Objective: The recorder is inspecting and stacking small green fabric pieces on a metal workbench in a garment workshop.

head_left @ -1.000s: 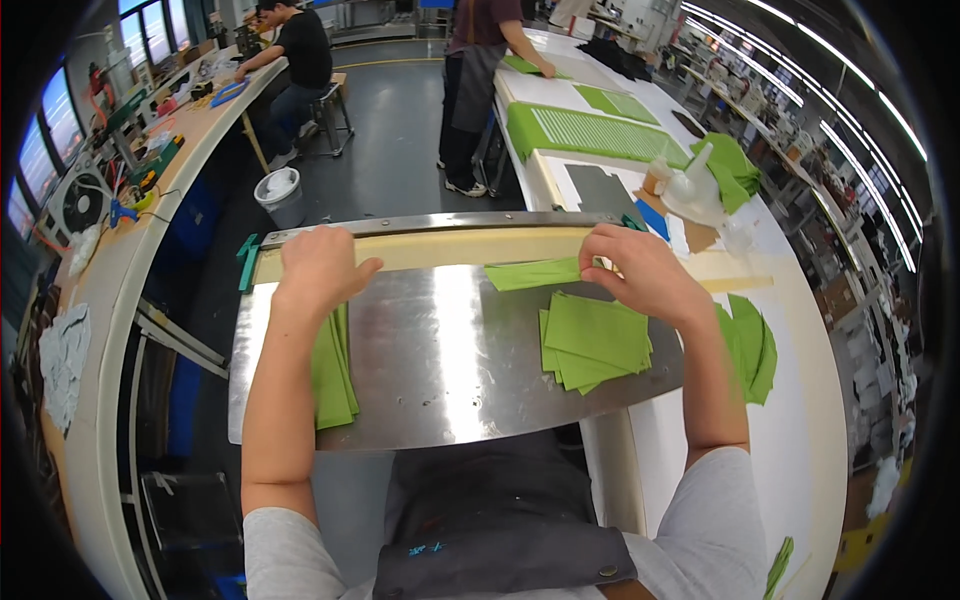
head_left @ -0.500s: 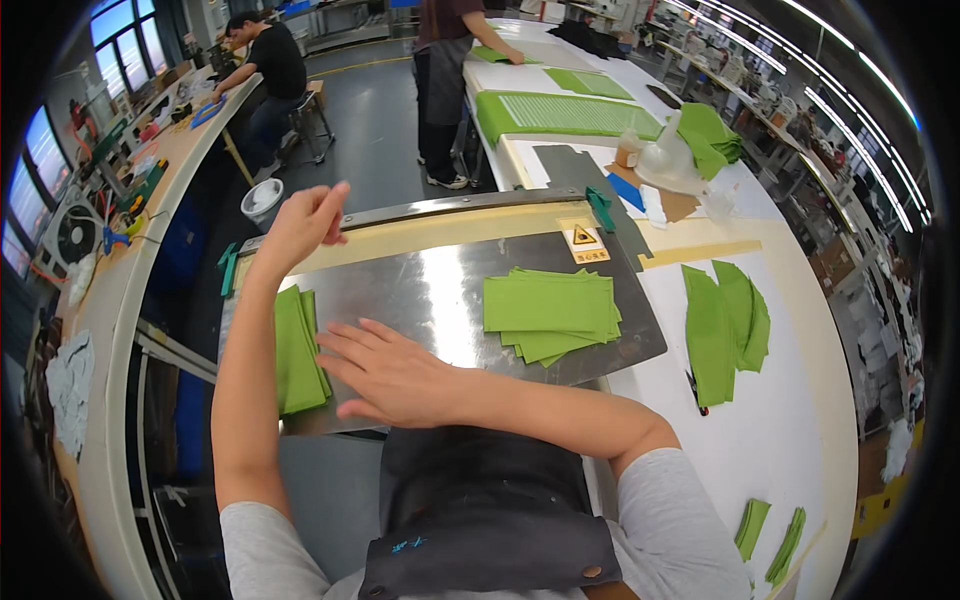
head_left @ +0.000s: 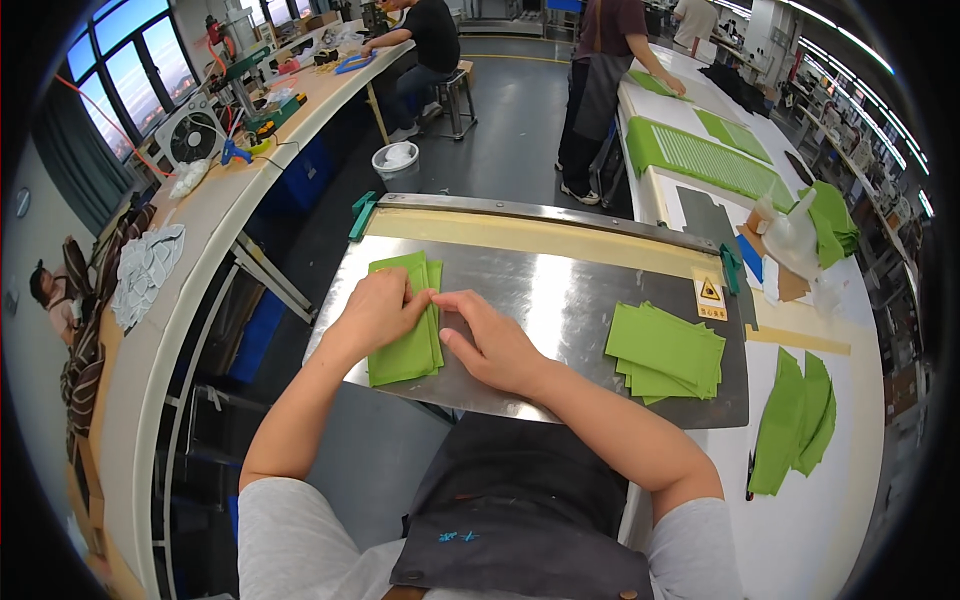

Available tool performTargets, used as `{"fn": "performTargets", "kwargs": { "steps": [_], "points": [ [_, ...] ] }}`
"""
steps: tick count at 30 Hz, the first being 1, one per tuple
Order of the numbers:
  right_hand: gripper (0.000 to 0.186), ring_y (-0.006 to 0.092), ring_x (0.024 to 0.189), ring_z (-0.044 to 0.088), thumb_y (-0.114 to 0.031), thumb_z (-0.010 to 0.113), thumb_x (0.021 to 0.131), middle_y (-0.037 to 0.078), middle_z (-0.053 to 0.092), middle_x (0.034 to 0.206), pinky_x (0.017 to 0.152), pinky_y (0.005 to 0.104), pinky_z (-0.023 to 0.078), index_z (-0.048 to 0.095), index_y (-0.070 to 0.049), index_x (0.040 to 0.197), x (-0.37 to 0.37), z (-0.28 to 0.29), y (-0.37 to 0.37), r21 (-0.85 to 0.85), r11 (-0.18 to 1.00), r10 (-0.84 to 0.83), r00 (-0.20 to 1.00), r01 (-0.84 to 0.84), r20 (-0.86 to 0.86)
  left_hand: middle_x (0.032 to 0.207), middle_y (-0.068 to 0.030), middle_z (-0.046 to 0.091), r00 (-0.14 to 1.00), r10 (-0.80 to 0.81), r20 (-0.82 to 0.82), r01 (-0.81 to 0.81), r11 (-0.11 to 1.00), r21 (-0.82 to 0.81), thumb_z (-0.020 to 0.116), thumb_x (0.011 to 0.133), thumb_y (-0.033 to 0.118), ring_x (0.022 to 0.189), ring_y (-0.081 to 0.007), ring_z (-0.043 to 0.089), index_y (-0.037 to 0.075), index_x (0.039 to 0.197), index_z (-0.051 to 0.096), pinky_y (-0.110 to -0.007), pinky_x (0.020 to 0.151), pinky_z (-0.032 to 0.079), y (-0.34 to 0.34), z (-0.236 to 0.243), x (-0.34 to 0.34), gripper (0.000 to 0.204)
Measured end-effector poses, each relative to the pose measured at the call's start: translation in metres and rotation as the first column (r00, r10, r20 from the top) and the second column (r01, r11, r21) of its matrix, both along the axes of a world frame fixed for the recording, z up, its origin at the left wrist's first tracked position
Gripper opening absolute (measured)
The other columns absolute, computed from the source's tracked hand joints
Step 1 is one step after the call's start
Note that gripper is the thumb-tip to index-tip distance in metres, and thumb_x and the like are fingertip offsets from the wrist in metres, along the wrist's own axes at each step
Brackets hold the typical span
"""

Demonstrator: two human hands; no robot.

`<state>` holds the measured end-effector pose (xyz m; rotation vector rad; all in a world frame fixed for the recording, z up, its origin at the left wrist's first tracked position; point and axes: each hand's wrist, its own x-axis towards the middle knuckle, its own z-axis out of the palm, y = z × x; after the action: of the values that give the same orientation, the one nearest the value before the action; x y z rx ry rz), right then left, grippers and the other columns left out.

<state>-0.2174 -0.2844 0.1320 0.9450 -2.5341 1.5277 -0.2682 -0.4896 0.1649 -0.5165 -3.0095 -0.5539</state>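
Observation:
On the shiny metal plate (head_left: 540, 275) lie two stacks of flat green fabric pieces. My left hand (head_left: 383, 308) rests on the left green stack (head_left: 405, 352), its fingers curled and pressed together by the stack's right edge. Whatever is between those fingertips is too small to make out. Close beside it, my right hand (head_left: 495, 340) has its fingers stretched out and its thumb apart, the index fingertip meeting the left fingertips. Toward the plate's right side lies the other green stack (head_left: 665, 345), slightly fanned and untouched.
A metal bar (head_left: 540, 217) with green end pieces runs along the plate's far edge. Curved green pieces (head_left: 780, 425) lie on the white table at right, near a glue bottle (head_left: 762, 212). A bench (head_left: 150, 290) stands at left, a white bucket (head_left: 397, 165) beyond. Two people work farther off.
My left hand has come down from above the bar onto the left stack. My right hand has closed up to it at the stack's edge. The view has turned left.

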Motion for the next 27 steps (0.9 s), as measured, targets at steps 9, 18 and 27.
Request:
{"fn": "performTargets", "kwargs": {
  "steps": [9,18,27],
  "points": [
    [0.030,0.0334,0.107,0.063,-0.007,0.050,0.094,0.018,0.061,0.119,0.091,0.0394,0.050,0.052,-0.001,0.124,-0.007,0.000,-0.008,-0.224,0.962,-0.163,0.987,0.155,-0.015,0.079,-0.0176,0.062,0.982,-0.183,0.042,0.183,0.983,0.014,0.071,0.079,0.020,0.082,-0.0362,0.055,-0.001,0.070,0.061,-0.043,0.077,0.044,0.014,0.004,0.015,0.025],
    [0.046,0.0414,0.114,0.055,-0.006,0.058,0.089,0.024,0.046,0.129,0.092,0.0464,0.048,0.041,-0.003,0.132,0.002,-0.019,-0.018,-0.021,0.978,-0.209,0.953,0.210,-0.221,0.074,-0.0138,0.056,0.978,-0.202,0.055,0.190,0.967,0.171,0.076,0.078,0.024,0.077,-0.0287,0.053,0.000,0.070,0.059,-0.040,0.071,0.043,0.008,0.009,0.022,0.030],
    [0.022,0.0363,0.106,0.054,-0.008,0.063,0.086,0.015,0.052,0.108,0.086,0.0429,0.047,0.052,-0.004,0.104,-0.006,-0.022,-0.020,0.039,0.986,-0.150,0.963,0.163,-0.223,0.077,-0.0155,0.057,0.982,-0.188,0.008,0.186,0.979,0.088,0.074,0.079,0.021,0.080,-0.0313,0.053,0.001,0.072,0.061,-0.040,0.074,0.044,0.000,-0.002,0.011,0.025]
  ]
}}
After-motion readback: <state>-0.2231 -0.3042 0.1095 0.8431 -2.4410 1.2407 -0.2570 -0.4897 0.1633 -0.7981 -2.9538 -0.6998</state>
